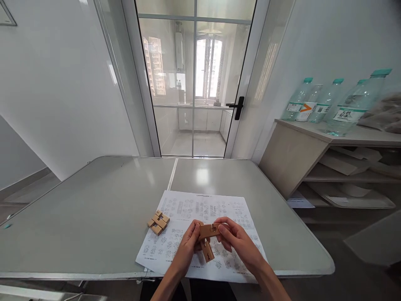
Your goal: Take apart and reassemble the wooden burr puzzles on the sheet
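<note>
Over the printed sheet, my left hand [189, 239] is closed around the joined end of some notched wooden puzzle pieces. One wooden piece [208, 230] lies crosswise between my hands, with a cut-out near its right end. A second piece [207, 251] hangs down at a slant below it and bears a dark mark. My right hand [233, 236] pinches the right end of the crosswise piece between thumb and fingers. To the left, a small cluster of interlocked wooden pieces [158, 222] rests on the edge of the instruction sheet [188, 209], which is printed with rows of small diagrams.
The grey table [94, 217] reaches to a glass door [194, 83] with a black handle [239, 108]. On the right, a shelf unit [282, 154] carries several plastic bottles [351, 106] on top and papers inside.
</note>
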The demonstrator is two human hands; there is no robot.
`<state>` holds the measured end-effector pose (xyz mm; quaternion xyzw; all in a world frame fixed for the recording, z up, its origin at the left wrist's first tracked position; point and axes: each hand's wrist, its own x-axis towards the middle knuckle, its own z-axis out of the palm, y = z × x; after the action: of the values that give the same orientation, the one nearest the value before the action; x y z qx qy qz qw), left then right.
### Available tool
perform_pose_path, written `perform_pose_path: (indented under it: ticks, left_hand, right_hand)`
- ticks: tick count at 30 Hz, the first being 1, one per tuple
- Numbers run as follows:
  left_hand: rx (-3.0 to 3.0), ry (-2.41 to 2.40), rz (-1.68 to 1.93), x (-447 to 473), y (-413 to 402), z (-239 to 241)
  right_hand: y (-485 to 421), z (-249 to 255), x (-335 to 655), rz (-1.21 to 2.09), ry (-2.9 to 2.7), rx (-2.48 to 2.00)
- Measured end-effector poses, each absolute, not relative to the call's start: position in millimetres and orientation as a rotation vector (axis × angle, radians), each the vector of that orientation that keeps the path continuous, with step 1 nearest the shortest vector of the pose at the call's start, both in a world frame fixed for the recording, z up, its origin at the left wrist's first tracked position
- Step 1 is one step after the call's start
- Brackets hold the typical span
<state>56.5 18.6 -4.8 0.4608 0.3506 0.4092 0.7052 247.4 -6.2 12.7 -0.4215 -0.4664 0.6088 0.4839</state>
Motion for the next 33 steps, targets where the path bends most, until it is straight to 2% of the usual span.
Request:
perform_pose_path:
  ticks: [5,14,23,33]
  left_hand:
    - [1.043,0.77,0.894,57.1,15.6,0.3]
    - [0.95,0.577,0.92,57.1,15.9,6.0]
    - [0.843,0.578,0.945,56.2,17.0,1.0]
    - [0.893,0.409,0.986,48.4,18.2,-10.3]
  right_hand:
    - [-7.0,13.3,247.8,1.561,-1.178,-1.045]
    - [-6.7,-18.8,231.4,1.57,-1.127,-1.015]
    - [-8.9,-8.9,223.1,1.564,-1.064,-1.027]
    - [1.0,-22.1,226.0,1.714,-0.733,-0.93]
